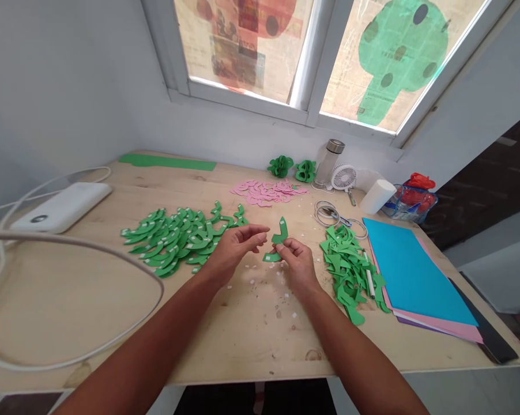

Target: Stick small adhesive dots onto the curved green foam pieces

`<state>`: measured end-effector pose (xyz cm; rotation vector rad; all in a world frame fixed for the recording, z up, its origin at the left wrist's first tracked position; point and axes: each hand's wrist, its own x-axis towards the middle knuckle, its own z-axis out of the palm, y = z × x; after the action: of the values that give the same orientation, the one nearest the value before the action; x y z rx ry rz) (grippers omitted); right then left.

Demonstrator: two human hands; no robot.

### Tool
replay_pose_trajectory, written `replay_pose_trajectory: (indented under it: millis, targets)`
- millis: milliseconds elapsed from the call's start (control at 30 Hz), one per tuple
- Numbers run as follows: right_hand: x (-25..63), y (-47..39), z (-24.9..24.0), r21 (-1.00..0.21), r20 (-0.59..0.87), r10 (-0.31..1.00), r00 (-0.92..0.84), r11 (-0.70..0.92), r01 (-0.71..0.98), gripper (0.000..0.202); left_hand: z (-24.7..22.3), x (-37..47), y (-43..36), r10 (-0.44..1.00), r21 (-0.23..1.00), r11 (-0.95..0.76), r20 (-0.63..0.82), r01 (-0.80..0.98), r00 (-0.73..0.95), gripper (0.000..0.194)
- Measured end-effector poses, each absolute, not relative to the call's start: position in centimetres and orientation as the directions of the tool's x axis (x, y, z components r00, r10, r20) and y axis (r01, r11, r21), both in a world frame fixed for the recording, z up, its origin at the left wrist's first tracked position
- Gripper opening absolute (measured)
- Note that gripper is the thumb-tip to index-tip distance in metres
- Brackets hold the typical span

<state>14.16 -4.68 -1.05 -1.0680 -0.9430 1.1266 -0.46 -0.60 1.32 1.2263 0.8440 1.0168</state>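
Note:
My right hand pinches a curved green cut-out between thumb and fingers, above the middle of the table. Small white squares sit on the cut-out near its ends. Just left of it is my left hand, apart from the cut-out. Its thumb and forefinger tips come together; whatever may be between them is too small to make out. Beyond my left wrist lies a spread pile of green cut-outs with white squares on them. Right of my right hand is a heap of green scraps with a white pen on it.
Pink cut-outs, two green paper balls, a glass bottle and a small fan stand at the back. Blue sheets lie right. A white power bank and looping cable lie left. White bits dot the tabletop.

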Motion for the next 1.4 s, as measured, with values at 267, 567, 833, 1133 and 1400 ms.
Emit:
replay_pose_trajectory:
  millis: [267,567,833,1133,1400]
  targets:
    - [14.14,-5.27,-1.21,-0.94,0.031,0.99,-0.137,-0.018,-0.342,0.015,1.79,-0.87,-0.66,0.806,0.868,0.266,0.037,-0.419,0.59,0.028]
    - [14.13,-5.62,-0.92,-0.934,0.019,0.959,-0.284,-0.085,-0.347,0.013,1.6,-1.11,-0.79,0.806,0.868,0.283,0.016,-0.409,0.592,0.022]
    - [14.22,-5.52,-1.07,-0.946,0.042,0.957,-0.287,-0.054,-0.319,0.018,1.78,-0.99,-0.82,0.819,0.878,0.267,0.011,-0.397,0.574,0.022]
    - [13.99,-5.4,-0.8,-0.938,-0.017,0.988,-0.152,-0.068,-0.34,0.026,1.86,-0.62,-0.97,0.805,0.914,0.213,0.037,-0.345,0.593,0.021]
    - [13.97,-5.43,-0.75,-0.934,-0.036,0.997,-0.073,-0.059,-0.351,0.023,1.54,-0.53,-1.06,0.805,0.929,0.196,0.031,-0.314,0.593,0.022]
